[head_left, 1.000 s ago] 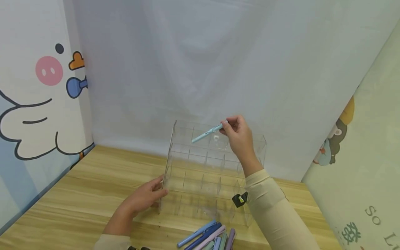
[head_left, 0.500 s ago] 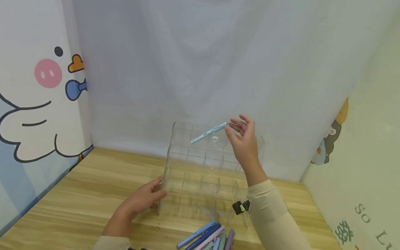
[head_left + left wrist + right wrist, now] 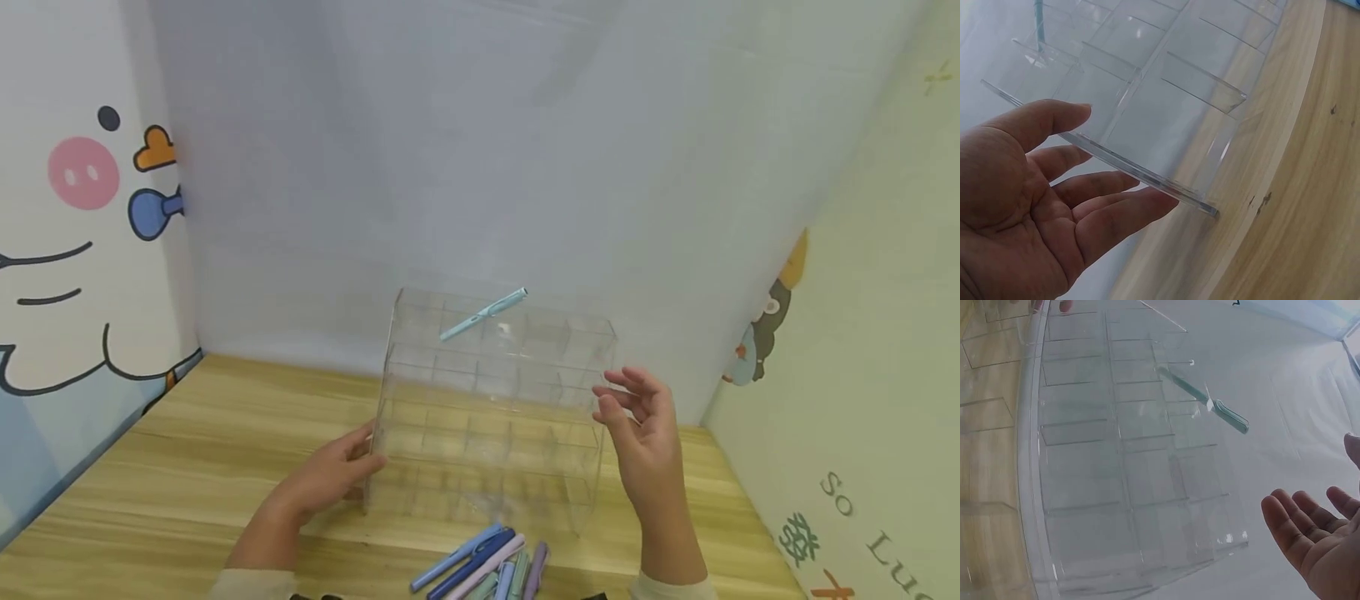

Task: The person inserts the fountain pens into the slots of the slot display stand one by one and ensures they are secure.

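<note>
Left hand: the left hand (image 3: 324, 479) lies open with its fingers nearly straight, thumb on the front face and fingertips (image 3: 1147, 201) along the lower left edge of the clear acrylic compartment organiser (image 3: 491, 408); it touches the edge without curling round it.
Right hand: the right hand (image 3: 647, 429) hangs open, palm turned inward and fingers loosely spread, holding nothing; it is just beside the organiser's right edge, and whether it touches cannot be told.
Organiser: one, standing on the light wooden table (image 3: 195, 467) against the white backdrop (image 3: 480, 150), tilted back, with its grid of small cells facing the person.
Placed pen: one slim pale blue pen (image 3: 483, 314) sits in a cell of the top row, left of centre. Its long axis is slanted, the lower end down-left inside the cell, the clip end (image 3: 1232, 417) sticking out up-right above the top rim.
Loose pens: a bunch of blue, pink, green and purple pens (image 3: 487, 571) lies on the table in front of the organiser, between the two arms; roughly seven, though the frame edge hides part of them, and they mostly point away from the person.
</note>
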A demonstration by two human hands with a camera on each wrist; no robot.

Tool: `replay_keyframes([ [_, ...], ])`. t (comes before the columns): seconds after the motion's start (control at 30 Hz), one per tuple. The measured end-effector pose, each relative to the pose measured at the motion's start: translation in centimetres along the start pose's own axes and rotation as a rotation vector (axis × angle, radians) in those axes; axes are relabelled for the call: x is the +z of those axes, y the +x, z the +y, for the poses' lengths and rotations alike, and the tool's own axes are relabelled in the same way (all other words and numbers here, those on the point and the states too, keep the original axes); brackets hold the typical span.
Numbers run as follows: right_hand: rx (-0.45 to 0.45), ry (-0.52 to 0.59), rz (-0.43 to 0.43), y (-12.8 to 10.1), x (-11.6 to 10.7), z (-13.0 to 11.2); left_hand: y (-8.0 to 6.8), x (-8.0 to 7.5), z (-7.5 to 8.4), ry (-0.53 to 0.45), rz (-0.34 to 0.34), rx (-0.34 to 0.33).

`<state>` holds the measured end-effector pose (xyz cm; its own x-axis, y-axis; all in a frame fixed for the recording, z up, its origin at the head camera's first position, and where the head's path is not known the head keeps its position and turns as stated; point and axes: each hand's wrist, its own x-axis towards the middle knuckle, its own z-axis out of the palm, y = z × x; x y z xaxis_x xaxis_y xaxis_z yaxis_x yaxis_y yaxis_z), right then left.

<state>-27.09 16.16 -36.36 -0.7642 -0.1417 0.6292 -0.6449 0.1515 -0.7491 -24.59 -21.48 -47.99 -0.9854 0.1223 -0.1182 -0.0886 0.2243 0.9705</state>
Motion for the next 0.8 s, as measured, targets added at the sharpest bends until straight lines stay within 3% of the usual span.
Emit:
replay_keyframes([
  [0.13, 0.029, -0.076, -0.015, -1.4, -1.5, -0.7, -0.1, -0.1, 0.2, 0.021, -0.012, -0.017],
  [0.27, 0.139, -0.223, -0.075, -2.1, -2.7, -1.1, -0.1, -0.3, 0.3, 0.046, -0.013, -0.021],
  [0.47, 0.291, -0.474, -0.275, -2.3, -3.6, -0.7, 0.1, -0.3, 0.2, 0.060, -0.010, -0.016],
  [0.7, 0.495, -0.572, -0.508, -2.4, -3.2, 0.6, 0.2, -0.2, 0.1, 0.060, -0.011, -0.016],
  [0.8, 0.517, -0.579, -0.586, -2.5, -2.7, 1.1, 0.3, -0.3, 0.2, 0.058, -0.019, -0.007],
])
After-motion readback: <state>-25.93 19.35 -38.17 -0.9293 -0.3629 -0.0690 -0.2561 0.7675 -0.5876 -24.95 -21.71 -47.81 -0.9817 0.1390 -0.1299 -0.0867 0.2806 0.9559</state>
